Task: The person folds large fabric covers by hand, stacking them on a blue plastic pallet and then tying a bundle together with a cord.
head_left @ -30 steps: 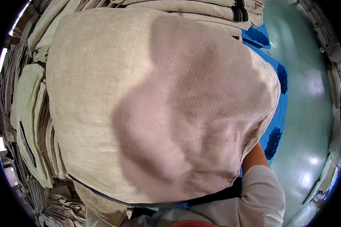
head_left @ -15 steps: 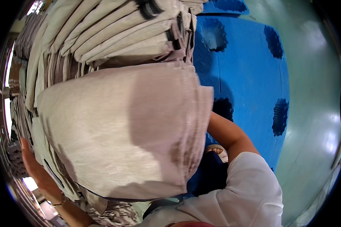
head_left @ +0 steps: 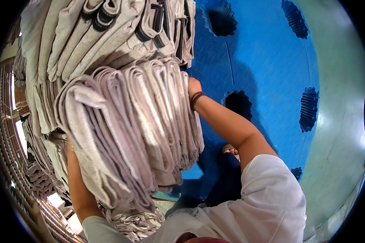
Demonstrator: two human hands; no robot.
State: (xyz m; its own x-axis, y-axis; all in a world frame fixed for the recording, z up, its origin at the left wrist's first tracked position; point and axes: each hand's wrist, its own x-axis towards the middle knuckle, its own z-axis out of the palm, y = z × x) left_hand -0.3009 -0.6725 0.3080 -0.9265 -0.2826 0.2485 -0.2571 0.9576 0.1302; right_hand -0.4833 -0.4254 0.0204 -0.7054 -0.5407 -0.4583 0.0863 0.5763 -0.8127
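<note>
Bundle of folded beige cloths (head_left: 150, 117) sits between the two hands, folds facing up, at the left edge of a blue pallet (head_left: 267, 77). Right hand (head_left: 194, 86), dark bracelet (head_left: 196, 98) at wrist, is against the bundle's right end; left hand (head_left: 69, 141) is at its left side, mostly hidden. Fingers hidden on both, can't tell if gripping. Stack of black-banded cloths (head_left: 77, 40) just beyond; green floor (head_left: 340, 162) right of pallet.
</note>
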